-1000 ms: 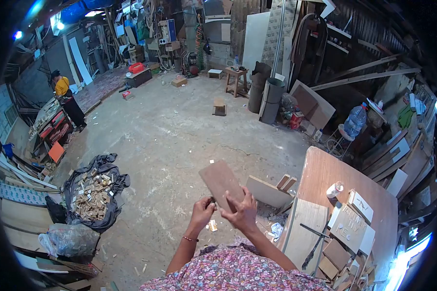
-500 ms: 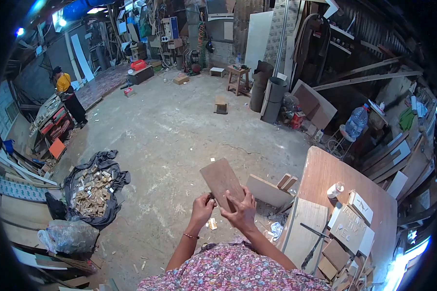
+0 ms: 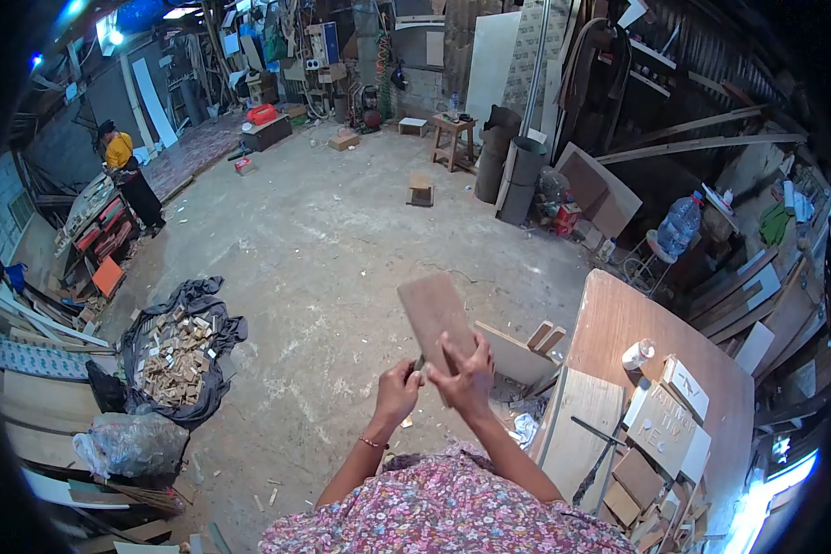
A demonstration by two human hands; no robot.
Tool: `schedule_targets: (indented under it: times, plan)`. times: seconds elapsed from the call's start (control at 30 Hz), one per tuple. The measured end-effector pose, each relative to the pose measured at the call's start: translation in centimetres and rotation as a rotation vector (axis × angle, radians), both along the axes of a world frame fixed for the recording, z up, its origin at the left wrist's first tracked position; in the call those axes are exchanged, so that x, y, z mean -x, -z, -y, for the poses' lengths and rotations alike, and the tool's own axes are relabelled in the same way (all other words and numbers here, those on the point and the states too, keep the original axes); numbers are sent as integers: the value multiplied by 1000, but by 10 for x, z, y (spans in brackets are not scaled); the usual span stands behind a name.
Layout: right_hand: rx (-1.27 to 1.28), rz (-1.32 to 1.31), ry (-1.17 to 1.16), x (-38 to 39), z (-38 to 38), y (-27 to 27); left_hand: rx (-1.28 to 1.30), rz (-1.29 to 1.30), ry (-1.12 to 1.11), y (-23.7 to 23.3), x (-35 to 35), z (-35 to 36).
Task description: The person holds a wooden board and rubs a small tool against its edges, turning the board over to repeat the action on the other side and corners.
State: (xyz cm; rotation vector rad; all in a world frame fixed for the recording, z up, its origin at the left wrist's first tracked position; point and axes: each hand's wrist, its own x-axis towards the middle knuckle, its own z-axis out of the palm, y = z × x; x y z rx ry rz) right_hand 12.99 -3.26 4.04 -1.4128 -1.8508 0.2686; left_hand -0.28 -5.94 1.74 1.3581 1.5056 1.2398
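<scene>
My right hand (image 3: 466, 373) grips the lower part of a flat brown wooden board (image 3: 434, 309), held upright and slightly tilted in front of me. My left hand (image 3: 398, 390) is closed beside the board's lower left corner and pinches a small thin object against it; what that object is I cannot tell. A red thread circles my left wrist. Both arms reach out over my floral-print clothing above the concrete floor.
A round-ended wooden table (image 3: 619, 323) at the right carries boards, lettered panels (image 3: 660, 425) and a small bottle (image 3: 634, 355). A dark cloth with wood offcuts (image 3: 175, 355) lies at the left. Another person in yellow (image 3: 120, 157) stands far left. A stool (image 3: 420, 191) stands mid-floor.
Both hands have lifted the board higher and a little to the right. The view has tilted slightly downward.
</scene>
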Motion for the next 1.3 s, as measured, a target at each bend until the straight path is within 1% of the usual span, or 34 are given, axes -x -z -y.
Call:
schedule_targets:
  times: [0.03, 0.07, 0.1, 0.17, 0.2, 0.3, 0.37, 0.43, 0.5, 0.57, 0.63, 0.7, 0.77, 0.8, 0.9, 0.97, 1.0, 1.03, 1.07, 1.1, 1.17, 1.2, 1.23, 1.27, 1.3]
  plan:
    - [-9, -13, 22, -2, -8, -6, -9, -18, 31, -4, -4, 2]
    - [-17, -25, 45, -3, -10, -7, 18, 56, 39, -10, -6, 3]
    - [-15, -27, 46, -3, -7, -7, 21, 54, 40, -10, -5, 4]
    - [-21, 8, 30, -1, 2, -7, 25, 178, -22, -10, -3, 2]
    - [-9, 60, -5, 0, 11, -6, 24, 182, -23, -7, 0, 0]
    - [-32, 112, -30, 2, 21, 0, -35, 123, -60, 1, 6, -5]
    - [-19, 59, -44, 3, 6, 0, -112, -84, -86, -1, 1, -3]
    - [-72, 10, 65, 3, -9, -4, -53, -64, -52, -4, -4, 0]
    - [-61, 6, 59, 1, -11, -9, 17, -40, -21, -3, -5, 4]
    - [-70, -3, 45, 2, -2, -7, 28, 99, -24, -3, -1, 1]
    - [-84, 45, -45, 1, 13, -2, 22, 75, -53, -3, 3, -1]
    - [-82, 62, -48, 0, 14, 2, -5, 19, -85, -3, 4, -1]
    - [-96, -23, -18, -2, -2, 3, 21, -22, -63, -6, 0, 2]
    - [-35, -65, 9, -3, -9, -4, 17, 13, -42, -7, -4, 3]
    - [-27, -131, -10, -7, -17, -6, 6, 65, -2, -14, -4, 7]
    - [-37, -172, -40, -7, -9, 4, 49, 234, -1, -14, -2, 7]
    - [-21, -229, -66, -6, -2, 10, 49, 236, -5, -17, 0, 4]
    - [-1, -284, -92, -6, 2, 13, 60, 326, -6, -20, 2, 0]
    - [84, -357, -79, -6, 5, 15, 75, 418, -10, -22, 2, 2]
    - [91, -353, -85, -7, 6, 15, 80, 422, -18, -25, 1, 6]
    - [47, -445, -69, -11, -2, 12, 90, 630, 24, -34, 0, 7]
    - [28, -438, -90, -14, -2, 3, 92, 629, 25, -33, 1, 6]
    - [32, -439, -85, -14, 1, 1, 93, 692, 53, -29, 2, 5]
    - [-19, -393, -130, -12, 3, 0, 92, 755, 81, -25, 3, 4]
    - [-74, -346, -177, -11, 4, 0, 91, 755, 84, -23, 2, 2]
